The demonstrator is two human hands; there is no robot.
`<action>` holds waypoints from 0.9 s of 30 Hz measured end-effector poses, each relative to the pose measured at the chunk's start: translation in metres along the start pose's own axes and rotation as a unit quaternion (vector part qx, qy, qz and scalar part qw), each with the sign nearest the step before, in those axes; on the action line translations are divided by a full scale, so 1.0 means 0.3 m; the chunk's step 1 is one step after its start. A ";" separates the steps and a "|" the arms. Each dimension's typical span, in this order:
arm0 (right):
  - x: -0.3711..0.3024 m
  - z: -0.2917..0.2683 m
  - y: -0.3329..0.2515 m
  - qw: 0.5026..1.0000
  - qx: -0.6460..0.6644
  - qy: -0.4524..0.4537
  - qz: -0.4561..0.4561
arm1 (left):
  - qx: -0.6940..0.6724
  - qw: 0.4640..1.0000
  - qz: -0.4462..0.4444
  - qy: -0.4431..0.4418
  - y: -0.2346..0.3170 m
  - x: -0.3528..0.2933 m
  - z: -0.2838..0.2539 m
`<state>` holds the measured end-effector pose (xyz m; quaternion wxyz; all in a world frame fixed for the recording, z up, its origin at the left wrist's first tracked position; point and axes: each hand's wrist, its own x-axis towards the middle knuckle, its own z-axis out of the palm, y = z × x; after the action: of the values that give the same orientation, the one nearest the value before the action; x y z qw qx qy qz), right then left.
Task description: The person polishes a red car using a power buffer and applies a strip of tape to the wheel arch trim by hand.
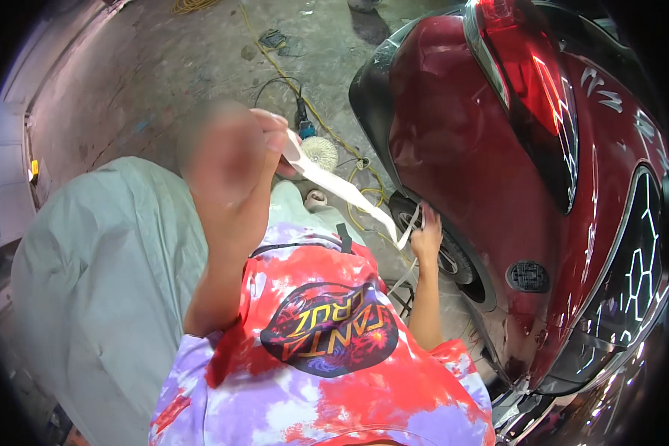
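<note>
"Well, from your remote post, where do you find the strip [349, 195]?"

"I find it in the air in front of the shirt [334, 334], between the left hand [270, 137] and the right hand [426, 236]. It is white, and only the hands seem to carry it."

"And its long axis?"

"It descends slantwise from the left hand toward the person's right, in the direction of the car [453, 126]. Shortly before the right hand it bends sharply and rises to the fingers. I judge that any move from here depends on this line, and on the right hand being the nearer one to the car. That hand is just beside the wheel [462, 260]; whether they touch, I cannot tell."

"How does each hand stand?"

"On the left, a blur covers most of the palm, but the visible fingers are bent and appear to grasp the upper end. On the right, the fingers pinch the strip. A thin pale band hangs below them; I cannot tell if it is the same piece."

"Any containers?"

"I can identify none, so about contents I have nothing to report. On the floor [163, 67], off the car's left edge, lies a polisher [303, 123] with a fluffy pad [321, 154]."
</note>
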<state>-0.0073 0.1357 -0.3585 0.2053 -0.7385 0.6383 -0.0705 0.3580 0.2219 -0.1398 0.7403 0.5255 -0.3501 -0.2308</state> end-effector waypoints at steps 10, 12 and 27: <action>0.075 0.126 0.046 0.992 0.052 -0.044 0.111 | -0.074 0.951 0.115 0.276 -0.005 0.437 -0.156; 0.043 0.079 -0.046 0.976 0.151 -0.023 0.152 | -0.038 0.987 0.095 0.125 -0.006 0.500 -0.138; -0.007 -0.233 -0.815 0.641 0.734 -0.075 0.213 | 0.057 0.933 -0.232 -0.268 -0.333 0.879 0.089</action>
<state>0.1904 0.1475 -0.1988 0.7364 -0.1917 0.4995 -0.4140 0.5112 -0.0157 -0.1556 0.5137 0.5521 -0.4158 -0.5083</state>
